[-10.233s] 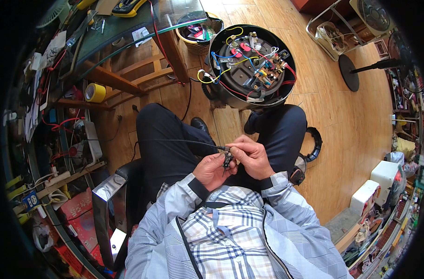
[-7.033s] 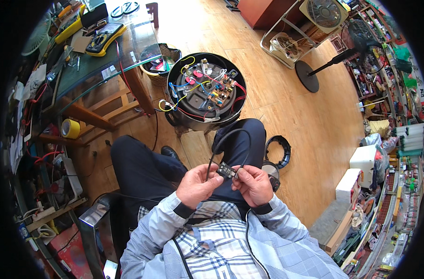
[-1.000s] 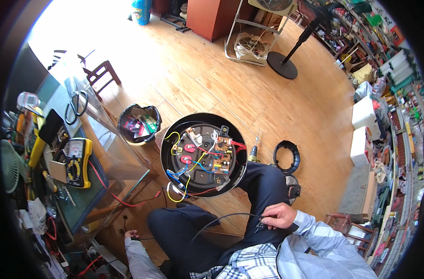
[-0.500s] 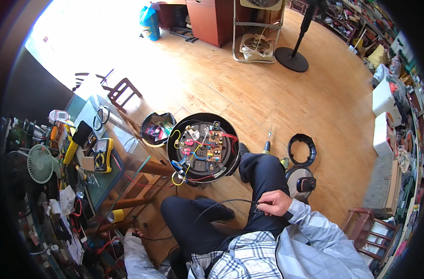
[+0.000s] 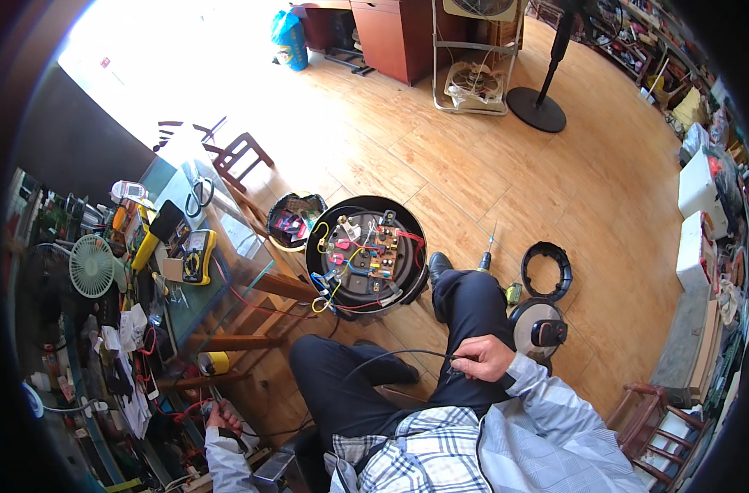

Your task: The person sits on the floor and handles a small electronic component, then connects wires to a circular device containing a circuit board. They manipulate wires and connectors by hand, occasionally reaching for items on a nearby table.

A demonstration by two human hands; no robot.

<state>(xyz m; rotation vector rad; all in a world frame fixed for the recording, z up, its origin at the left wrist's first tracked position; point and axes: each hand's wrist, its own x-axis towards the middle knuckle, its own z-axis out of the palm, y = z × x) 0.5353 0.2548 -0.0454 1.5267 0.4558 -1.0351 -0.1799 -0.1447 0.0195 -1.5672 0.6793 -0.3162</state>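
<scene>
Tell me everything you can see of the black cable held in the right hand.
The black cable is thin and smooth-looking, probably plastic- or rubber-sheathed. The right hand pinches it; detail just under the grip is too blurred to tell. From there it arches leftward, unsupported, and is lost against the dark trousers, its further course unclear.

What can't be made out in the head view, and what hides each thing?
In the head view:
Left hand: anything it may grip is too small to tell.
Black cable: the part inside the right hand, covered by it.
Multimeter: markings, too small to read.
Beige fan: top, cut off by the upper edge.
</scene>
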